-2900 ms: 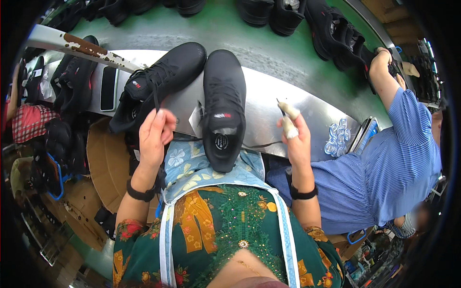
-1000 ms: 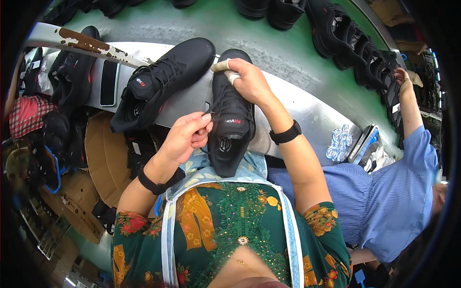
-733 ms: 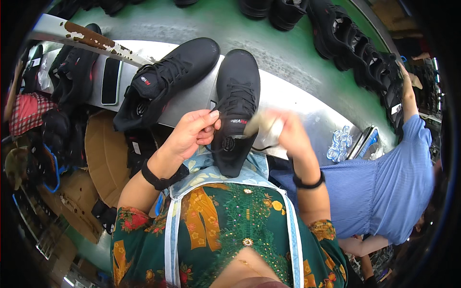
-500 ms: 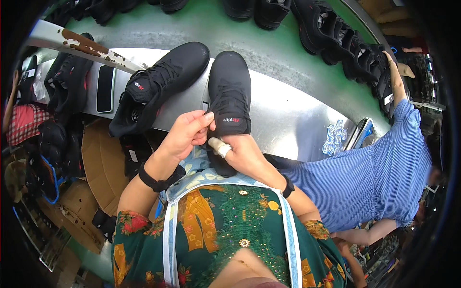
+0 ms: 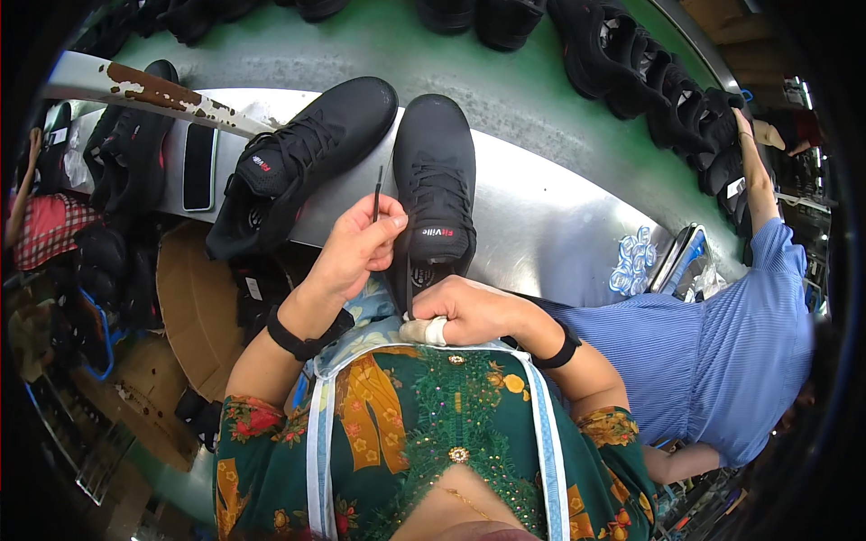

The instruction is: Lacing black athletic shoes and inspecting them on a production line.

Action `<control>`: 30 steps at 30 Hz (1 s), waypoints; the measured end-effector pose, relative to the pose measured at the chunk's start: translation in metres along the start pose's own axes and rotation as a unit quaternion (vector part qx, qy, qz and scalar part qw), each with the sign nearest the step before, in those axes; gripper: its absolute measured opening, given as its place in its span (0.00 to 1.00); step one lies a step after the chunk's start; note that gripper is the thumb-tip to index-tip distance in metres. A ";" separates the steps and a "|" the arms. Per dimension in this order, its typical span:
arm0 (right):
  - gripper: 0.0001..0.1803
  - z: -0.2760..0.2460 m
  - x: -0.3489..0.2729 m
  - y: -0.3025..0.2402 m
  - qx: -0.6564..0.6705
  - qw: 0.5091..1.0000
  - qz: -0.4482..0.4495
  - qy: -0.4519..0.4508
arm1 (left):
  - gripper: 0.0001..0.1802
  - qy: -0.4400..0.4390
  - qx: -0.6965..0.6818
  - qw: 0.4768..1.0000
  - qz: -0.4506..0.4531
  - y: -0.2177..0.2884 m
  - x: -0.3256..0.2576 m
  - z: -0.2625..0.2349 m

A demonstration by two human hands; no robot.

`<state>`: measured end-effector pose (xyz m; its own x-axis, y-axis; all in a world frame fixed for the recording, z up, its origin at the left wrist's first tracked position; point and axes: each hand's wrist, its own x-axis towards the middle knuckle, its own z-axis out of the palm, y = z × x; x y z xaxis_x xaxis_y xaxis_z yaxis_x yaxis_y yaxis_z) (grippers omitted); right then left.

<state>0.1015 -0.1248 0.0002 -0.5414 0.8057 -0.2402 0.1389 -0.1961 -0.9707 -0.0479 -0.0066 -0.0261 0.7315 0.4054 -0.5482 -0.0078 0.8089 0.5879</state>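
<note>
A black lace-up shoe point(image 5: 436, 149) stands on the metal bench in front of me, toe pointing away. My left hand point(image 5: 365, 239) is closed in a pinch beside its tongue, and a thin black lace point(image 5: 378, 192) sticks up from the fingers. Another stretch of dark cord runs down along the shoe's opening to my right hand point(image 5: 469, 311). That hand is closed on the cord close to my apron, over the heel end, with pale covers on its fingertips. A second black shoe point(image 5: 302, 158) lies angled to the left, touching neither hand.
A phone point(image 5: 198, 167) lies left of the shoes, below a chipped white metal bar point(image 5: 153, 90). Small blue-and-white packets point(image 5: 633, 260) lie to the right. Black shoes point(image 5: 622, 72) line the green surface. A person in blue stripes point(image 5: 667, 352) stands close on my right.
My right hand has drawn back from the tongue toward my body, uncovering the shoe's opening. A lace end now stands up from my left hand, which has hardly moved.
</note>
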 end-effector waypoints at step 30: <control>0.26 -0.025 -0.023 -0.015 -0.109 0.870 0.089 0.473 | 0.12 -0.123 0.308 0.942 -0.050 0.048 0.066 0.042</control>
<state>0.1324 -0.1270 0.0203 0.4145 0.8932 -0.1745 0.3598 -0.3370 -0.8700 0.0286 0.0409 -0.0089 0.8444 0.1686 -0.5084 0.4103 0.4066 0.8163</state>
